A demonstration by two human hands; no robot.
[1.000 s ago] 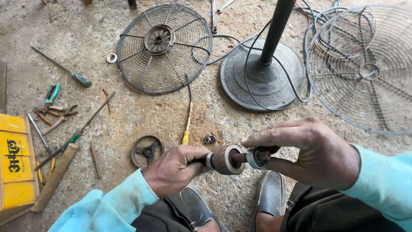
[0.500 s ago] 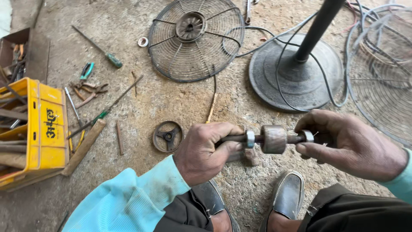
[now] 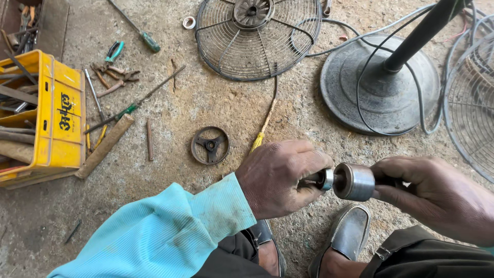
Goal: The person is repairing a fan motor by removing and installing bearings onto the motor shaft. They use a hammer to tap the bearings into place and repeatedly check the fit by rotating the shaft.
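A person in a turquoise sleeve (image 3: 170, 231) crouches over a gritty concrete floor (image 3: 206, 108) strewn with fan parts, working a small metal assembly held between both hands above a pair of grey shoes (image 3: 350, 234). Well beyond the fingers, up the frame, stand the round fan base (image 3: 360, 98) with its dark pole, wrapped by a loose grey cable (image 3: 360, 51), and a wire fan guard (image 3: 257, 38) lying flat; a second guard (image 3: 471, 108) sits off to the right. Far to the left of the fingers rests a yellow plastic crate (image 3: 62, 118) beside scattered screwdrivers and pliers, with a small spoked wheel (image 3: 210, 145) lying nearer, just up and left of the left hand. The left hand (image 3: 280, 177) is clenched around one end of a thin shaft (image 3: 314, 179), fingers curled over it; the right hand (image 3: 437, 198) grasps the other end, which its fingers hide. Between them, held clear of the floor, sits the steel cylinder (image 3: 355, 181), touching the right hand's fingertips and just beside the left hand's. Its long axis runs left to right, roughly level, in line with the shaft, its open face pointing towards the left hand. Both hands are about equally near it.
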